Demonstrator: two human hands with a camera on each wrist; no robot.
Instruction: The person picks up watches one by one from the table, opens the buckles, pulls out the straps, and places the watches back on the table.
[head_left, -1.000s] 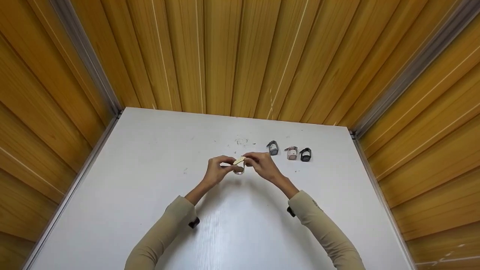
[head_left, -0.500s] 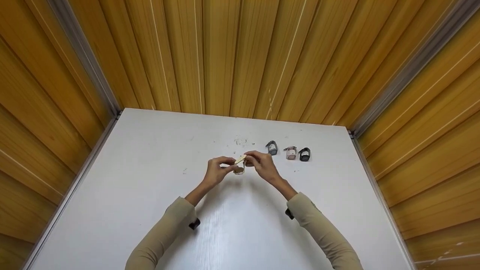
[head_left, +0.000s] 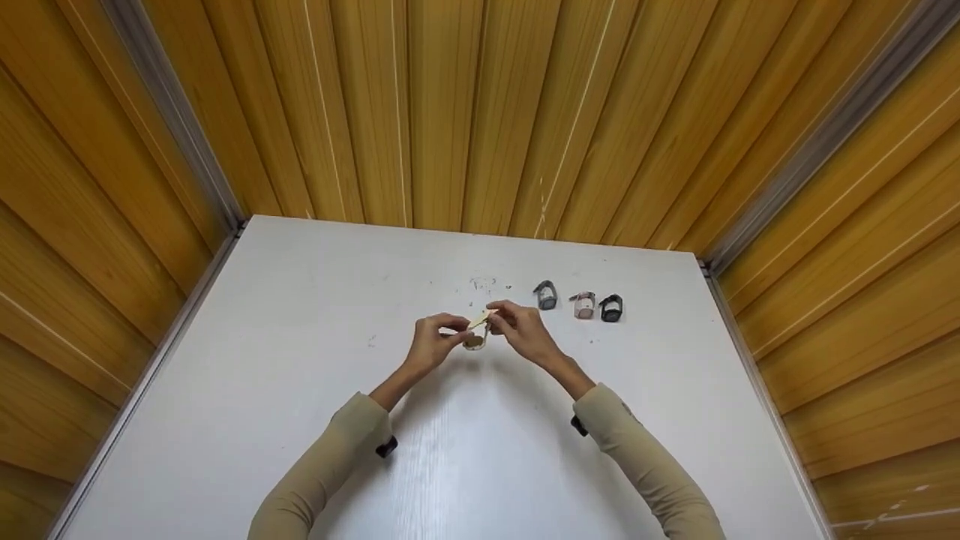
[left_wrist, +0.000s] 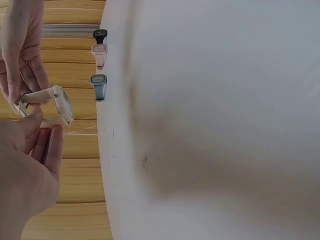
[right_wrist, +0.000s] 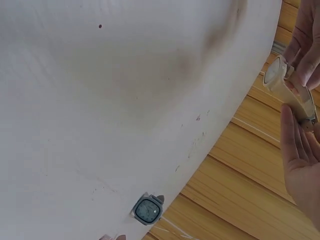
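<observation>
A cream wristwatch (head_left: 475,343) is held up between both hands, its strap bent into a loop. In the left wrist view, the pale watch (left_wrist: 63,106) shows its case from the side. My left hand (head_left: 433,343) pinches the strap near the case with thumb and fingers. On the other side, my right hand (head_left: 529,332) pinches the strap's end, with the metal buckle (right_wrist: 310,121) right at its fingers in the right wrist view. Part of the strap is hidden behind the fingers.
Three more watches stand to the right on the white table (head_left: 315,300): a grey-blue watch (head_left: 547,295), a pink watch (head_left: 584,306) and a black watch (head_left: 611,308). Wood-patterned panels (head_left: 442,112) rise behind the table and at both sides.
Both hands keep hold of the cream watch in nearly the same spot. The strap has tilted more steeply between the fingers, and the case hangs slightly further left. The other watches stay put.
</observation>
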